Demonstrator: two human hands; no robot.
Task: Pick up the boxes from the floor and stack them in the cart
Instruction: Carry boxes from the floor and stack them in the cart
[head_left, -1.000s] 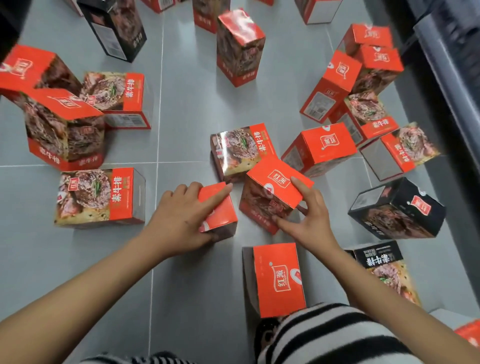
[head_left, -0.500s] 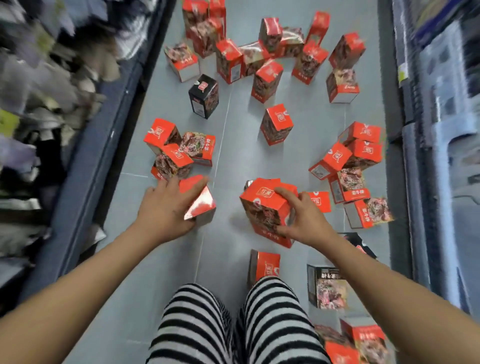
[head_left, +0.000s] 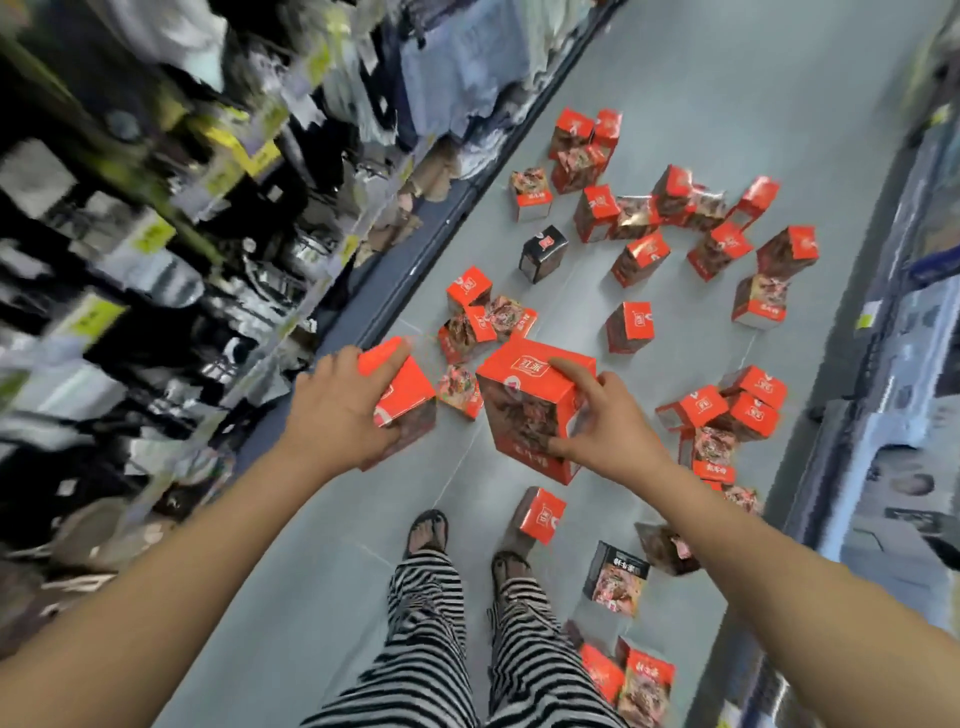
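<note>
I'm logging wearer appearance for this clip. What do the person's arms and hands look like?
The left arm and right arm are bare, no sleeves showing. The left hand and right hand wear no gloves; no watch, ring or bracelet is visible.

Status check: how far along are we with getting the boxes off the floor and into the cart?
Done: nothing I can confirm; no cart is in view. In hand: the left hand grips the left red box and the right hand grips the right red box, both held above the floor. Left: many boxes lie scattered, among them the black box and the red box by the feet.
</note>
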